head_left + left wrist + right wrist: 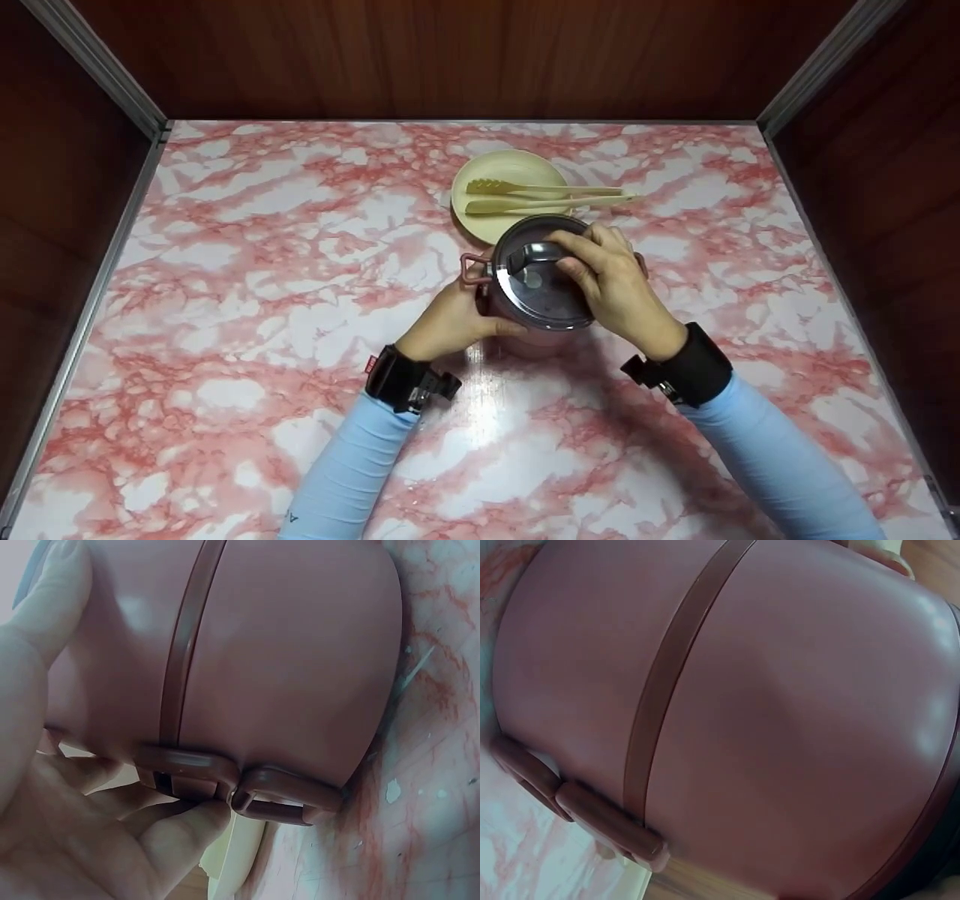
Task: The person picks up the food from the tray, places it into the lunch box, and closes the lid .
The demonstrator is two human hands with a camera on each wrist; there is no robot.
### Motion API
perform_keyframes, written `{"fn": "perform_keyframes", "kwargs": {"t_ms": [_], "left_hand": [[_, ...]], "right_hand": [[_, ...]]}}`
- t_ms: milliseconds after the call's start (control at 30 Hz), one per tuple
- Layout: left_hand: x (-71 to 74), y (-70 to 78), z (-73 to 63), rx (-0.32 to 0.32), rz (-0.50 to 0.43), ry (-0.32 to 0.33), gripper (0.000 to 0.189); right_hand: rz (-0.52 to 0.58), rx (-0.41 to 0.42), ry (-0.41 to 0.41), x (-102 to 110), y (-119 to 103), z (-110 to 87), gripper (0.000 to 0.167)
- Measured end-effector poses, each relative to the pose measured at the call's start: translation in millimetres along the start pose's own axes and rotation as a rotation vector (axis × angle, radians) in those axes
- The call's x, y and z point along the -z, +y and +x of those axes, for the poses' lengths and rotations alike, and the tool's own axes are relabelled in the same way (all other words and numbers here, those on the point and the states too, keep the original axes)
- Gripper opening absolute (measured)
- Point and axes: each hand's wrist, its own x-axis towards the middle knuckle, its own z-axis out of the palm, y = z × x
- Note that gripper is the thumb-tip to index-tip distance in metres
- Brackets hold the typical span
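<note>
A pink pot (pixel 292 652) in two stacked sections, with a darker band round the join, stands upright on the table. Paired loop handles (pixel 285 795) stick out at its side. On top lies a dark see-through lid (pixel 551 300) with a black arched handle (pixel 529 255). My left hand (pixel 457 319) grips the pot's left side, thumb on the near wall and fingers round by the loop handles. From the right, my right hand (pixel 619 281) holds the lid's handle between thumb and fingers. The right wrist view shows mostly the pot's wall.
Behind the pot sits a pale yellow plate (pixel 510 163), partly hidden by the lid. Across it lie a slotted utensil (pixel 525 188) and a flat-bladed spatula (pixel 525 205), handles past its right rim. Brown panels (pixel 465 60) wall in the marbled pink table (pixel 247 315).
</note>
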Motion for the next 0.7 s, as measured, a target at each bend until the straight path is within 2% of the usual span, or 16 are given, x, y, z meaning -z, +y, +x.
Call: {"fn": "perform_keyframes", "kwargs": {"t_ms": [167, 233, 333, 400, 433, 500, 600, 667, 700], "left_hand": [[1.5, 0.7, 1.4, -0.024, -0.032, -0.032, 0.087], [5.5, 1.3, 0.9, -0.012, -0.043, -0.053, 0.092], [20.0, 8.8, -5.5, 0.103, -0.014, -0.048, 0.109], [32.2, 20.1, -12.9, 0.172, 0.035, 0.011, 0.107], [37.6, 28.2, -16.9, 0.185, 0.061, 0.059, 0.103], [43.7, 45.6, -23.6, 0.134, 0.105, 0.179, 0.09], [38.7, 70.5, -31.0, -0.018, 0.186, 0.319, 0.065], [28.3, 81.8, -33.6, -0.091, 0.221, 0.344, 0.055], [22.5, 85.5, -34.1, -0.107, 0.24, 0.338, 0.053]], "right_hand": [[0.033, -0.009, -0.026, 4, 1, -2.1, 0.039], [0.059, -0.025, -0.014, 6, 1, -4.2, 0.043], [0.089, -0.077, 0.075, 12, 2, -11.1, 0.042], [0.111, -0.127, 0.161, 17, 3, -17.2, 0.038], [0.12, -0.151, 0.204, 19, 4, -20.4, 0.036], [0.127, -0.189, 0.276, 24, 4, -25.7, 0.032], [0.101, -0.224, 0.338, 27, 5, -31.3, 0.029], [0.067, -0.244, 0.348, 27, 5, -34.2, 0.027], [0.05, -0.252, 0.346, 27, 5, -35.4, 0.027]]}}
